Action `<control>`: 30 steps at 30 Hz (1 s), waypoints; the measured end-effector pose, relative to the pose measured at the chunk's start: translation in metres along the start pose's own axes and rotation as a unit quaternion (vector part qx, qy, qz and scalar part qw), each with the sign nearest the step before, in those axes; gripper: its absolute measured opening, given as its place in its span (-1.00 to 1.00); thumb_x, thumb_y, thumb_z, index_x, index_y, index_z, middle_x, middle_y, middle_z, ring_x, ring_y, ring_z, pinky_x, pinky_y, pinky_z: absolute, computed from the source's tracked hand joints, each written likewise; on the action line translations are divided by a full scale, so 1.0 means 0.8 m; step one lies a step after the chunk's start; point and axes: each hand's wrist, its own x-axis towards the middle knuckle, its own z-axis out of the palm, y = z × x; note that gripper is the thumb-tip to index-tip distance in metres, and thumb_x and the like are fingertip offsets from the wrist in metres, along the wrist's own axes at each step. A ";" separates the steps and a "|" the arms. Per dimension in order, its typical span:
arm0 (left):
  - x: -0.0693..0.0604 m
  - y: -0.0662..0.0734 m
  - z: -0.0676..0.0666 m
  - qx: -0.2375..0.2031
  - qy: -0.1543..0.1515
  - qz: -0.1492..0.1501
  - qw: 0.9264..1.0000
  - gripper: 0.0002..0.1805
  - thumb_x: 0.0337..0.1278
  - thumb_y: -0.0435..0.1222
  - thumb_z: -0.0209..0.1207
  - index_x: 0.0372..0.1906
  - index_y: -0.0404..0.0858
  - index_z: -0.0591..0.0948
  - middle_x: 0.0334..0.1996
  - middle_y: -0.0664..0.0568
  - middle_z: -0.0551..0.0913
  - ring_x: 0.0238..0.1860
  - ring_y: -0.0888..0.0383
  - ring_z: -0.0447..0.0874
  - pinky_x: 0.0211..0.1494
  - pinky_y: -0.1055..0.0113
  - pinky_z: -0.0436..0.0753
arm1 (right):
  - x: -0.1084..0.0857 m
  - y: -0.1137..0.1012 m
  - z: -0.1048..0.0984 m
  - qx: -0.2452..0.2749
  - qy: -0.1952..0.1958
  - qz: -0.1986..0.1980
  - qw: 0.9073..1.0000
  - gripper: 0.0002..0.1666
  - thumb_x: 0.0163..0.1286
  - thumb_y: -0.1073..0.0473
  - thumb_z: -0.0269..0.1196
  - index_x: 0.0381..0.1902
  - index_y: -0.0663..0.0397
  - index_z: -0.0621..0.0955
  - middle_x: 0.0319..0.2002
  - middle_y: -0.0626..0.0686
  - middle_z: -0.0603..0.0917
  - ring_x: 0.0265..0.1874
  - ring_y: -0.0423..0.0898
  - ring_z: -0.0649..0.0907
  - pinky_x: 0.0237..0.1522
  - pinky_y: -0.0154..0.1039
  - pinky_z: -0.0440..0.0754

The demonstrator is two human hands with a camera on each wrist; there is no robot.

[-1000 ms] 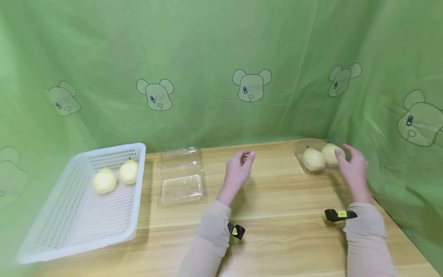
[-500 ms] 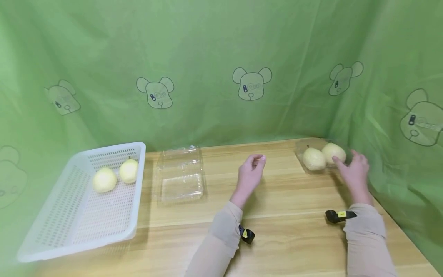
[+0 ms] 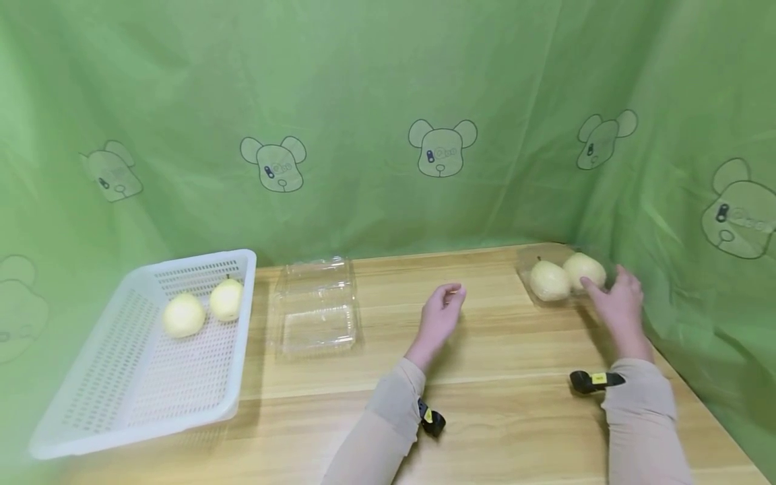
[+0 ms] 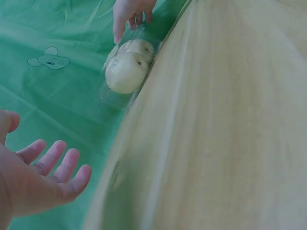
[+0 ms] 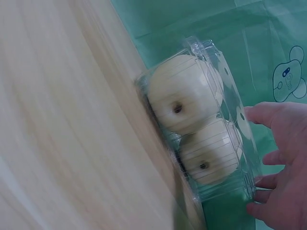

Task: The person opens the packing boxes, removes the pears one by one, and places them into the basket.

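Two pale yellow pears (image 3: 550, 281) lie side by side in a clear plastic clamshell box (image 5: 235, 96), its lid down, at the far right of the wooden table. My right hand (image 3: 617, 306) is at the box's right end, thumb near one pear. In the right wrist view its fingers (image 5: 268, 158) reach loosely to the box's side; whether they all touch it I cannot tell. Over the middle of the table, my left hand (image 3: 439, 316) hovers with relaxed fingers and holds nothing; the left wrist view shows its palm and loosely bent fingers (image 4: 64, 165).
A white perforated plastic basket (image 3: 239, 350) stands at the left with two pears (image 3: 184, 315) in it. Between the basket and my left hand lies another clear plastic box (image 3: 318, 327), without fruit. A green curtain (image 3: 364, 87) hangs behind and at both sides.
My left hand has moved right and slightly nearer to me. My right hand has lowered slightly at the box's right end. Box and pears have stayed nearly in place.
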 end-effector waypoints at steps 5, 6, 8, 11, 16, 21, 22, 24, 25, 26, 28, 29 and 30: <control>0.002 -0.010 0.001 -0.034 -0.003 -0.024 0.999 -0.57 0.35 0.01 0.05 0.18 -0.10 0.54 -0.03 0.03 0.66 -0.01 0.10 0.63 0.07 0.17 0.66 | -0.004 -0.007 0.001 -0.008 -0.007 -0.010 1.000 0.05 0.45 -0.17 0.06 0.48 0.44 -0.14 0.43 0.60 -0.12 0.40 0.57 -0.06 0.37 0.50 -0.05; 0.002 -0.012 0.001 -0.041 -0.002 -0.026 0.999 -0.57 0.35 0.01 0.06 0.17 -0.10 0.55 -0.03 0.01 0.66 -0.01 0.08 0.64 0.05 0.14 0.66 | -0.005 -0.009 0.002 -0.008 -0.009 -0.011 1.000 0.05 0.45 -0.17 0.06 0.48 0.44 -0.13 0.43 0.61 -0.11 0.40 0.58 -0.06 0.37 0.50 -0.05; 0.003 -0.014 0.001 -0.051 0.001 -0.031 0.998 -0.58 0.34 0.02 0.06 0.16 -0.09 0.55 -0.04 0.00 0.67 0.00 0.04 0.64 0.05 0.09 0.66 | -0.007 -0.013 0.003 -0.010 -0.014 -0.012 1.000 0.05 0.45 -0.18 0.05 0.48 0.45 -0.13 0.42 0.62 -0.11 0.39 0.58 -0.06 0.36 0.50 -0.04; 0.004 -0.016 -0.001 -0.068 0.005 -0.035 0.997 -0.58 0.33 0.01 0.07 0.15 -0.11 0.56 -0.04 -0.04 0.67 0.04 -0.05 0.63 0.07 0.00 0.64 | -0.008 -0.020 0.006 -0.010 -0.027 -0.014 0.999 0.06 0.45 -0.20 0.03 0.49 0.42 -0.15 0.43 0.61 -0.13 0.39 0.58 -0.08 0.35 0.51 -0.04; 0.007 -0.018 -0.005 -0.095 0.008 -0.045 0.994 -0.60 0.31 -0.02 0.10 0.13 -0.12 0.56 -0.03 -0.05 0.68 0.08 -0.09 0.62 0.10 -0.03 0.62 | -0.013 -0.034 0.011 -0.010 -0.047 -0.020 0.999 0.06 0.45 -0.22 0.02 0.50 0.38 -0.16 0.43 0.61 -0.18 0.39 0.59 -0.09 0.31 0.56 -0.02; 0.011 -0.018 -0.010 -0.126 0.003 -0.069 0.990 -0.59 0.27 -0.05 0.13 0.13 -0.13 0.56 -0.03 0.00 0.68 0.06 -0.03 0.63 0.13 0.01 0.63 | -0.018 -0.048 0.019 -0.020 -0.053 -0.031 0.998 0.06 0.44 -0.25 0.03 0.51 0.34 -0.14 0.43 0.61 -0.15 0.36 0.61 -0.04 0.25 0.59 0.04; 0.011 -0.017 -0.011 -0.135 -0.002 -0.074 0.988 -0.57 0.27 -0.05 0.13 0.15 -0.14 0.54 -0.02 -0.01 0.67 0.06 -0.03 0.63 0.15 0.01 0.62 | -0.018 -0.050 0.021 -0.023 -0.053 -0.035 0.998 0.06 0.44 -0.25 0.03 0.51 0.34 -0.13 0.42 0.62 -0.13 0.35 0.61 -0.02 0.25 0.58 0.05; 0.012 -0.017 -0.013 -0.151 -0.013 -0.082 0.985 -0.54 0.28 -0.05 0.12 0.20 -0.17 0.52 0.00 -0.01 0.66 0.08 -0.04 0.62 0.19 0.00 0.61 | -0.019 -0.054 0.024 -0.029 -0.055 -0.041 0.997 0.06 0.43 -0.25 0.04 0.51 0.34 -0.12 0.40 0.64 -0.11 0.33 0.63 0.01 0.24 0.57 0.07; 0.013 -0.017 -0.014 -0.160 -0.018 -0.086 0.983 -0.52 0.29 -0.05 0.11 0.22 -0.18 0.50 0.02 -0.04 0.65 0.08 -0.05 0.62 0.20 -0.01 0.61 | -0.019 -0.056 0.026 -0.030 -0.057 -0.043 0.997 0.06 0.43 -0.26 0.04 0.51 0.35 -0.12 0.40 0.64 -0.10 0.32 0.64 0.02 0.24 0.57 0.07; 0.013 -0.018 -0.015 -0.169 -0.025 -0.090 0.981 -0.50 0.30 -0.04 0.11 0.24 -0.19 0.48 0.04 -0.06 0.64 0.09 -0.06 0.61 0.21 -0.01 0.61 | -0.020 -0.058 0.028 -0.028 -0.060 -0.044 0.997 0.07 0.43 -0.26 0.04 0.51 0.35 -0.11 0.40 0.65 -0.12 0.33 0.64 0.00 0.26 0.56 0.06; 0.014 -0.019 -0.017 -0.184 -0.038 -0.097 0.978 -0.47 0.31 -0.01 0.09 0.27 -0.20 0.45 0.09 -0.10 0.61 0.12 -0.08 0.60 0.24 -0.02 0.59 | -0.022 -0.063 0.031 -0.024 -0.068 -0.046 0.996 0.08 0.43 -0.26 0.04 0.50 0.38 -0.12 0.40 0.65 -0.15 0.35 0.63 -0.03 0.28 0.56 0.03; 0.015 -0.020 -0.018 -0.192 -0.042 -0.100 0.975 -0.45 0.32 -0.01 0.09 0.28 -0.21 0.43 0.12 -0.13 0.60 0.14 -0.10 0.59 0.25 -0.03 0.58 | -0.023 -0.066 0.032 -0.024 -0.073 -0.046 0.996 0.09 0.43 -0.27 0.03 0.50 0.40 -0.12 0.41 0.64 -0.17 0.36 0.62 -0.04 0.29 0.56 0.02; 0.015 -0.021 -0.019 -0.199 -0.047 -0.102 0.974 -0.44 0.33 0.00 0.08 0.30 -0.22 0.41 0.15 -0.16 0.58 0.16 -0.12 0.58 0.27 -0.04 0.57 | -0.024 -0.068 0.034 -0.023 -0.077 -0.047 0.996 0.09 0.43 -0.27 0.03 0.49 0.41 -0.12 0.41 0.64 -0.17 0.36 0.62 -0.05 0.30 0.55 0.02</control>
